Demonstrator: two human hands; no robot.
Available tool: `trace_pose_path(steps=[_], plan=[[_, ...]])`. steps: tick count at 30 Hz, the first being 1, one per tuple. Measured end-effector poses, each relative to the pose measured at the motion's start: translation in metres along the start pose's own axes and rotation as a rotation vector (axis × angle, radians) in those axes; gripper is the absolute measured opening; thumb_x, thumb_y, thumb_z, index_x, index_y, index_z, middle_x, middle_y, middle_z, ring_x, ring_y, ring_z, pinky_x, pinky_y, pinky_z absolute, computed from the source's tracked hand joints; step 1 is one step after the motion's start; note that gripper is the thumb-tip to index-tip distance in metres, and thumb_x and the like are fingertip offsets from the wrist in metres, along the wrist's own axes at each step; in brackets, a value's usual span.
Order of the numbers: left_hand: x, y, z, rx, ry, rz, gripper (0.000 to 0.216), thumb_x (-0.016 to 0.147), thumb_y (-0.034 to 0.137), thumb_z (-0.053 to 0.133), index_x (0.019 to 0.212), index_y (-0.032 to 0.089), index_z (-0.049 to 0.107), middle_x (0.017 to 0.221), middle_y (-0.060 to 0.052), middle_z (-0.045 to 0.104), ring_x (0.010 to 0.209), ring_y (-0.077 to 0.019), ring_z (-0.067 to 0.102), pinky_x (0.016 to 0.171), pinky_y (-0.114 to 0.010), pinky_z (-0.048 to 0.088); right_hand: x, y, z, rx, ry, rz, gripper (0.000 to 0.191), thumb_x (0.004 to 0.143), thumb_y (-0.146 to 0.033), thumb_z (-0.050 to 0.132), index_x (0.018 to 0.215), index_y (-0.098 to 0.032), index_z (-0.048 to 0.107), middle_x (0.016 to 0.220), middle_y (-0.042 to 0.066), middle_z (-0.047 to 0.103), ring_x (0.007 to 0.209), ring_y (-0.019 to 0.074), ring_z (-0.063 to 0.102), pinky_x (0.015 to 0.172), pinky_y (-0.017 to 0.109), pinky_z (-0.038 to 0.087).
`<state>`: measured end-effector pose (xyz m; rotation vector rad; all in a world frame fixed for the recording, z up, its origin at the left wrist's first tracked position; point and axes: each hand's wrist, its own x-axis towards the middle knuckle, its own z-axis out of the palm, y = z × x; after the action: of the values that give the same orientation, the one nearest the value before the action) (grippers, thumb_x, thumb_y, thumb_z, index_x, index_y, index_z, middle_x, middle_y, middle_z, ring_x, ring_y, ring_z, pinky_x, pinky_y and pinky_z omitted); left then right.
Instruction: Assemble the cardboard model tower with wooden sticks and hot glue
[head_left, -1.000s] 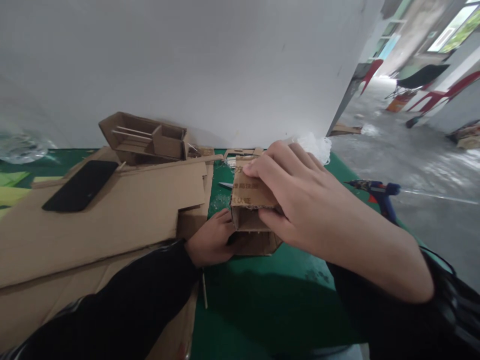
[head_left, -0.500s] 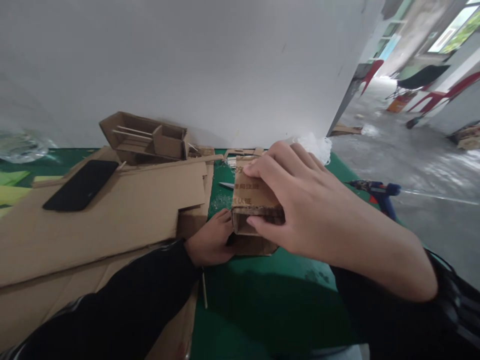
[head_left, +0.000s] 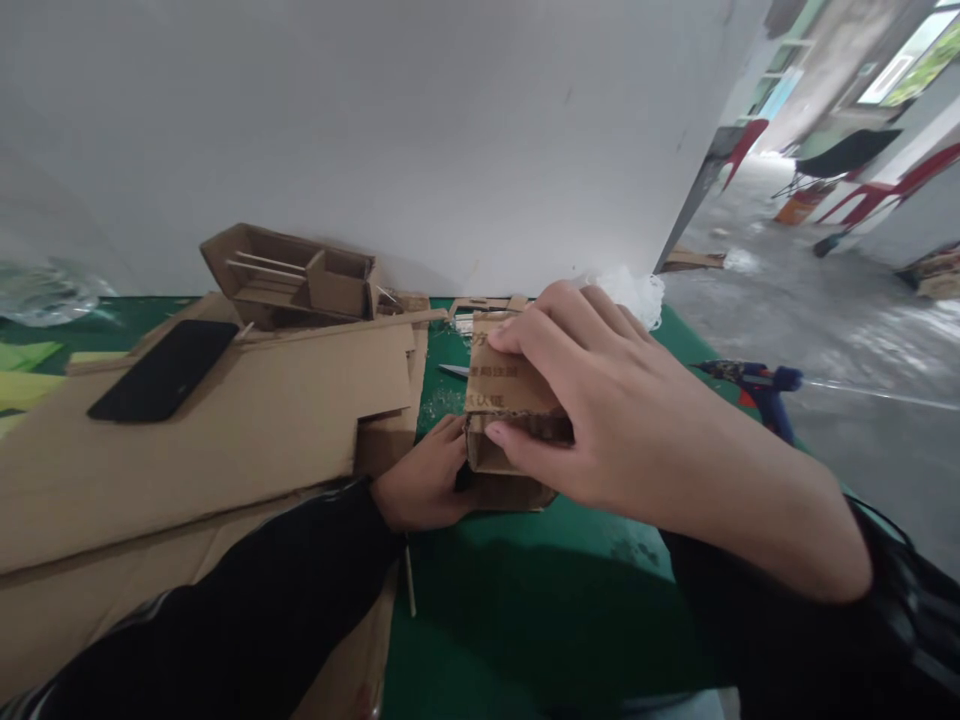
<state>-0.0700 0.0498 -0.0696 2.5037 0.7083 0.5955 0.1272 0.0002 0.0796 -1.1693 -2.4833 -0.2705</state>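
A small brown cardboard box piece (head_left: 496,392) with printed characters stands on the green table (head_left: 540,610). My right hand (head_left: 622,420) is wrapped over its top and right side, thumb pressed along the front edge. My left hand (head_left: 420,480) grips the box's lower left corner from below, fingers curled against it. Both sleeves are black.
Large flat cardboard sheets (head_left: 225,420) cover the left of the table, with a black phone (head_left: 163,370) lying on them. A cardboard model with compartments (head_left: 292,275) stands at the back. A blue glue gun (head_left: 757,385) lies at the right edge. White wall behind.
My right thumb has slid left along the box's front edge and the top flap has been pressed lower. The left hand has hardly moved.
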Motion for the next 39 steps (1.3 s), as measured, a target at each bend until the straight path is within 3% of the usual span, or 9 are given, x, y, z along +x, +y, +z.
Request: trace_pose_path(steps=[5,11,14,18,22,25,29,34,39], plan=[[-0.002,0.002,-0.001,0.004,0.049,0.004,0.063,0.081,0.025,0.07,0.14,0.02,0.048,0.143,-0.015,0.052,0.133,-0.0343,0.049,0.111,-0.055,0.042,0.0,-0.001,-0.001,0.023,0.006,0.003,0.03,0.092,-0.032,0.06,0.118,-0.02,0.051,0.113,0.013,0.055,0.106,0.0337,0.053,0.09,0.054,0.049],[-0.008,0.002,0.002,-0.016,0.154,0.065,0.065,0.081,0.014,0.06,0.143,0.019,0.044,0.137,-0.016,0.056,0.138,-0.034,0.045,0.113,-0.055,0.042,0.0,-0.001,-0.001,0.017,0.0,0.008,0.033,0.09,-0.035,0.062,0.118,-0.02,0.051,0.113,0.012,0.055,0.106,0.0331,0.053,0.091,0.053,0.049],[-0.009,0.0,0.003,-0.007,0.217,0.08,0.069,0.078,0.012,0.059,0.144,0.02,0.041,0.14,-0.016,0.053,0.14,-0.0345,0.042,0.114,-0.054,0.043,0.0,0.0,0.0,0.005,-0.001,0.004,0.033,0.089,-0.029,0.061,0.119,-0.02,0.05,0.114,0.013,0.055,0.107,0.0341,0.052,0.09,0.054,0.049],[-0.007,-0.004,0.004,-0.014,0.273,0.017,0.058,0.08,0.012,0.056,0.137,0.02,0.047,0.137,-0.016,0.053,0.134,-0.0335,0.047,0.111,-0.053,0.045,0.0,0.001,0.0,-0.012,-0.01,-0.005,0.035,0.086,-0.02,0.058,0.12,-0.021,0.049,0.116,0.014,0.055,0.108,0.0351,0.052,0.089,0.054,0.049],[-0.006,-0.008,0.003,-0.072,0.292,-0.065,0.042,0.087,0.017,0.056,0.129,0.019,0.051,0.12,-0.015,0.06,0.118,-0.0304,0.056,0.101,-0.049,0.05,0.0,0.001,0.0,-0.025,-0.02,-0.004,0.037,0.084,-0.017,0.058,0.119,-0.02,0.048,0.115,0.013,0.055,0.108,0.0339,0.052,0.088,0.052,0.05],[-0.007,-0.006,0.002,-0.079,0.32,-0.066,0.042,0.086,0.021,0.059,0.127,0.019,0.049,0.119,-0.015,0.06,0.116,-0.0303,0.057,0.1,-0.048,0.05,0.0,0.001,-0.001,-0.03,-0.018,-0.002,0.037,0.083,-0.015,0.058,0.119,-0.02,0.048,0.115,0.013,0.055,0.108,0.0332,0.052,0.089,0.051,0.051],[-0.009,0.001,0.002,-0.077,0.353,-0.077,0.059,0.084,0.027,0.064,0.136,0.02,0.039,0.128,-0.015,0.056,0.119,-0.0314,0.056,0.101,-0.048,0.049,0.001,0.0,0.0,-0.035,-0.017,-0.004,0.039,0.082,-0.015,0.059,0.119,-0.021,0.048,0.116,0.012,0.055,0.109,0.0328,0.052,0.091,0.05,0.05],[-0.013,0.005,0.001,-0.154,0.408,-0.069,0.094,0.083,0.041,0.07,0.153,0.023,0.011,0.143,-0.017,0.042,0.124,-0.0323,0.053,0.106,-0.052,0.047,0.001,0.0,0.001,-0.024,-0.008,-0.002,0.039,0.083,-0.017,0.061,0.119,-0.022,0.048,0.116,0.012,0.056,0.111,0.0329,0.052,0.093,0.051,0.049],[-0.011,0.007,-0.002,-0.22,0.373,-0.03,0.088,0.089,0.051,0.062,0.154,0.025,0.009,0.149,-0.017,0.036,0.134,-0.0328,0.045,0.112,-0.053,0.042,0.002,-0.001,0.0,-0.026,-0.017,0.004,0.038,0.083,-0.017,0.061,0.119,-0.02,0.049,0.116,0.012,0.056,0.111,0.0319,0.052,0.095,0.05,0.049]])
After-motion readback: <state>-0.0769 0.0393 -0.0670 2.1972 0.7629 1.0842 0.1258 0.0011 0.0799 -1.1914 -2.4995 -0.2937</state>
